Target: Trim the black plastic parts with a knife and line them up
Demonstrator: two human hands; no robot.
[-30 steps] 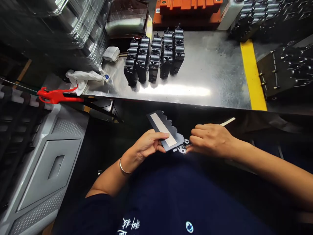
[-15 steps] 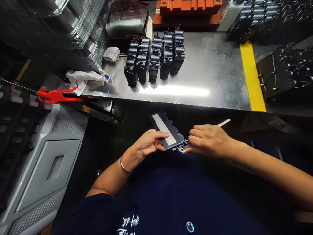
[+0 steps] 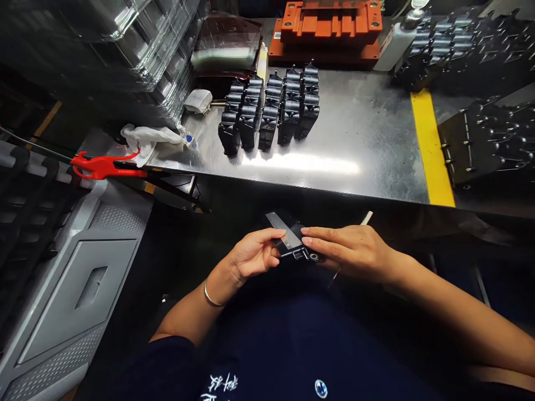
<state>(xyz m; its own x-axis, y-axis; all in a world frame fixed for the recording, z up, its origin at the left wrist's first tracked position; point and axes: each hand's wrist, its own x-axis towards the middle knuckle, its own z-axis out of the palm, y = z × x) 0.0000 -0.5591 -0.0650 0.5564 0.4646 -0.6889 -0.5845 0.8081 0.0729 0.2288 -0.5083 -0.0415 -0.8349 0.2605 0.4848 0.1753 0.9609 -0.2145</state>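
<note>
My left hand (image 3: 256,255) grips the near left edge of a black plastic part (image 3: 289,238), thumb on top and fingers underneath. A smooth grey strip runs along the part's upper face, and a round eyelet shows at its near end. My right hand (image 3: 359,250) lays two outstretched fingers on the part's right side. Held in that same hand is a thin tool with a pale handle (image 3: 366,218); its end sticks out above the knuckles, and a fine metal tip seems to show below the palm. The right thumb is mostly hidden.
Several black ribbed parts (image 3: 271,114) stand in a row on the metal bench (image 3: 355,128). Behind them sits an orange fixture (image 3: 330,33), with a white bottle (image 3: 395,45) beside it. A red air gun (image 3: 106,166) lies at the left edge, near a white cloth (image 3: 152,136).
The part has tilted, and its strip looks greyer and glossier. My right hand has turned, with its fingers now stretched onto the part. The view has shifted slightly.
</note>
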